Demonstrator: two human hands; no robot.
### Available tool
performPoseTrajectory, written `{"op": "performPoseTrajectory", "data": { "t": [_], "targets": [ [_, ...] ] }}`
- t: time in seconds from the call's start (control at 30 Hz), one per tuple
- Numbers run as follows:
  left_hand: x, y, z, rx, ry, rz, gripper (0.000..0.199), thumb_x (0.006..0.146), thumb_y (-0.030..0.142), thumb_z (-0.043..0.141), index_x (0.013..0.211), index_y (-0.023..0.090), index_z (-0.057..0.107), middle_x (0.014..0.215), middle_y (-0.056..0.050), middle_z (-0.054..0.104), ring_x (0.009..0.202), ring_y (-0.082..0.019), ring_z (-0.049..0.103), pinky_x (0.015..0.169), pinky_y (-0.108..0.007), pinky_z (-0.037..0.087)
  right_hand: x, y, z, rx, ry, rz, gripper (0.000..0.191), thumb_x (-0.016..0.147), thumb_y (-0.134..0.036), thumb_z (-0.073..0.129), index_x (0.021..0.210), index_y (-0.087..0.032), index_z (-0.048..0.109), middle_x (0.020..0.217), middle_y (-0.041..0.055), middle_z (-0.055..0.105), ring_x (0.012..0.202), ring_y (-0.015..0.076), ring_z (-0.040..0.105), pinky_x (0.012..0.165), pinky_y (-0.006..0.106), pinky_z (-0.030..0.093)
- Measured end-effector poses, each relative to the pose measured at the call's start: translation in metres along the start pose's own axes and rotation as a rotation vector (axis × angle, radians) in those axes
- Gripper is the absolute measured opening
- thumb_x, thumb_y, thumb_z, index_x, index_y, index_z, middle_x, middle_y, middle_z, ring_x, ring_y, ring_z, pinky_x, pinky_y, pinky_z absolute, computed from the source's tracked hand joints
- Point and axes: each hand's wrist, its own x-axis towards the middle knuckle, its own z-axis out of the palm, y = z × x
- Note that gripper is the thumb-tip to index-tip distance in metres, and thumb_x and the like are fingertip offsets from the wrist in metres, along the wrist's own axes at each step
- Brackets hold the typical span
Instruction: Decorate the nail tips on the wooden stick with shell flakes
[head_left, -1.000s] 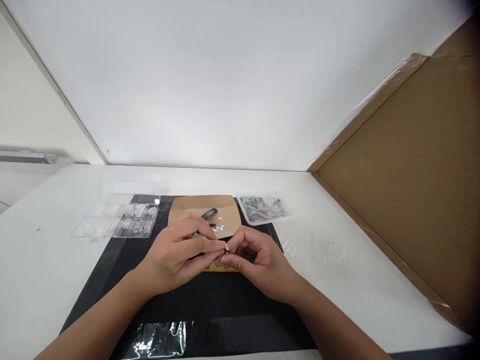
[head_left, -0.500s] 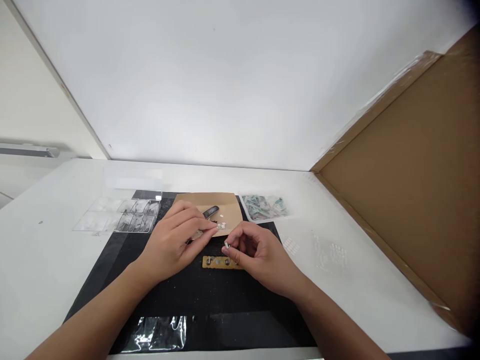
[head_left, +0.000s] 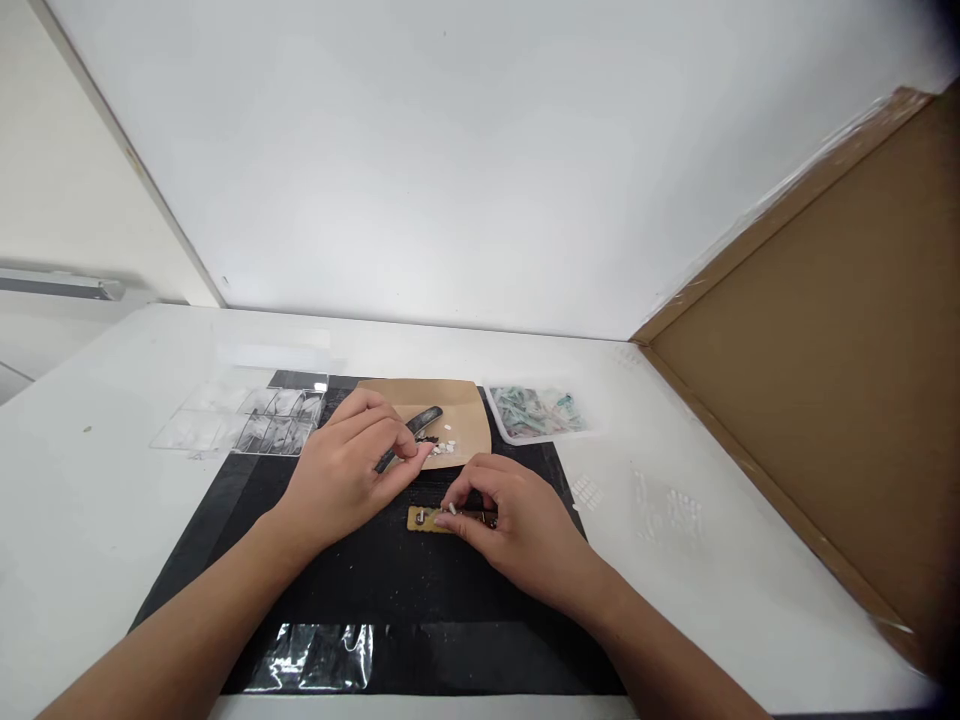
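My right hand (head_left: 521, 512) pinches a small whitish piece (head_left: 452, 509) between thumb and fingertips. It is directly over a yellow-brown strip (head_left: 415, 519) that bears small shiny posts, and the fingers hide most of the strip's right part. My left hand (head_left: 349, 468) is closed, thumb and forefinger together at the near edge of a brown paper sheet (head_left: 469, 410). Whatever may be in that pinch is too small to make out. On the paper lie a dark curved tool (head_left: 426, 419), partly behind my left fingers, and several tiny white bits (head_left: 447, 447).
A black mat (head_left: 420, 590) covers the table's middle. Left stands a clear compartment box (head_left: 244, 420) with its lid raised. A white tray (head_left: 517, 440) of greenish packets is behind my right hand. Sheets of clear tabs (head_left: 667, 505) lie right, near a cardboard wall (head_left: 825, 350).
My right hand has moved slightly left and down with the whitish piece, onto the strip. My left fingertips have drawn back a little from the white bits. The view has shifted slightly.
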Motion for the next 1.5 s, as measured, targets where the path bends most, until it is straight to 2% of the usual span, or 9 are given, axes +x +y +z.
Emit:
{"op": "performPoseTrajectory", "data": {
  "t": [0.17, 0.33, 0.7, 0.87, 1.0, 1.1, 1.27, 1.37, 1.5],
  "targets": [
    [0.000, -0.002, 0.000, 0.006, 0.016, -0.003, 0.013, 0.096, 0.021, 0.078, 0.089, 0.018, 0.067, 0.082, -0.003, 0.073, 0.091, -0.020, 0.060, 0.082, -0.032, 0.055, -0.001, -0.001, 0.007, -0.032, -0.011, -0.012, 0.015, 0.087, -0.029, 0.089, 0.085, -0.025, 0.074, 0.089, 0.0011, 0.070, 0.087, 0.0201, 0.066, 0.072, 0.031, 0.048],
    [0.001, -0.002, -0.002, 0.033, 0.071, -0.015, 0.012, 0.096, 0.025, 0.079, 0.088, 0.019, 0.074, 0.078, -0.002, 0.076, 0.091, -0.022, 0.063, 0.081, -0.034, 0.056, -0.001, -0.001, 0.012, -0.057, -0.028, 0.003, 0.017, 0.086, -0.030, 0.090, 0.085, -0.025, 0.074, 0.090, 0.0002, 0.070, 0.090, 0.0201, 0.066, 0.076, 0.033, 0.047],
    [-0.002, -0.008, -0.001, 0.015, 0.046, -0.015, 0.005, 0.098, 0.022, 0.076, 0.098, 0.020, 0.080, 0.093, -0.001, 0.085, 0.110, -0.024, 0.071, 0.093, -0.038, 0.062, -0.002, 0.001, 0.014, -0.123, -0.015, 0.003, 0.016, 0.087, -0.030, 0.089, 0.086, -0.024, 0.074, 0.094, 0.0015, 0.070, 0.095, 0.0218, 0.067, 0.076, 0.032, 0.048],
    [-0.003, -0.010, 0.003, 0.029, -0.014, -0.002, 0.015, 0.102, 0.018, 0.069, 0.114, 0.017, 0.078, 0.108, -0.004, 0.084, 0.120, -0.026, 0.068, 0.101, -0.043, 0.062, -0.003, 0.001, 0.013, -0.135, -0.034, 0.007, 0.015, 0.087, -0.027, 0.089, 0.087, -0.025, 0.075, 0.096, 0.0006, 0.071, 0.096, 0.0212, 0.067, 0.078, 0.032, 0.049],
    [-0.004, -0.009, 0.004, 0.010, -0.049, 0.019, 0.032, 0.104, 0.010, 0.062, 0.134, 0.017, 0.068, 0.115, -0.006, 0.082, 0.124, -0.028, 0.064, 0.101, -0.046, 0.061, -0.003, 0.002, 0.012, -0.139, -0.049, 0.015, 0.015, 0.086, -0.026, 0.089, 0.090, -0.026, 0.075, 0.098, 0.0006, 0.071, 0.098, 0.0218, 0.068, 0.079, 0.033, 0.050],
    [-0.004, -0.006, 0.001, -0.014, -0.129, 0.036, 0.043, 0.104, 0.008, 0.056, 0.146, 0.017, 0.059, 0.113, -0.007, 0.082, 0.125, -0.029, 0.061, 0.098, -0.046, 0.061, -0.003, 0.003, 0.009, -0.141, -0.069, 0.029, 0.013, 0.087, -0.027, 0.087, 0.093, -0.027, 0.075, 0.100, 0.0004, 0.071, 0.098, 0.0215, 0.067, 0.079, 0.033, 0.051],
    [-0.004, 0.002, -0.008, -0.054, -0.391, 0.103, 0.027, 0.104, 0.025, 0.061, 0.129, 0.015, 0.066, 0.096, -0.010, 0.078, 0.124, -0.033, 0.060, 0.090, -0.044, 0.060, -0.004, 0.002, 0.002, -0.126, -0.112, 0.014, 0.009, 0.090, -0.022, 0.081, 0.094, -0.027, 0.074, 0.101, -0.0007, 0.071, 0.102, 0.0211, 0.066, 0.084, 0.034, 0.052],
    [-0.003, 0.005, -0.012, -0.074, -0.517, 0.129, 0.032, 0.102, 0.036, 0.066, 0.126, 0.015, 0.067, 0.093, -0.009, 0.077, 0.116, -0.033, 0.063, 0.084, -0.043, 0.060, -0.004, 0.003, 0.001, -0.119, -0.117, 0.007, 0.006, 0.092, -0.023, 0.079, 0.093, -0.026, 0.074, 0.100, -0.0003, 0.072, 0.102, 0.0209, 0.066, 0.086, 0.035, 0.053],
    [-0.003, 0.003, -0.011, -0.072, -0.585, 0.142, 0.042, 0.094, 0.043, 0.076, 0.124, 0.015, 0.068, 0.096, -0.008, 0.076, 0.112, -0.033, 0.063, 0.086, -0.044, 0.059, -0.003, 0.003, 0.001, -0.132, -0.115, 0.022, 0.008, 0.091, -0.019, 0.077, 0.093, -0.026, 0.075, 0.100, 0.0005, 0.073, 0.102, 0.0218, 0.067, 0.084, 0.035, 0.053]
  ]
}}
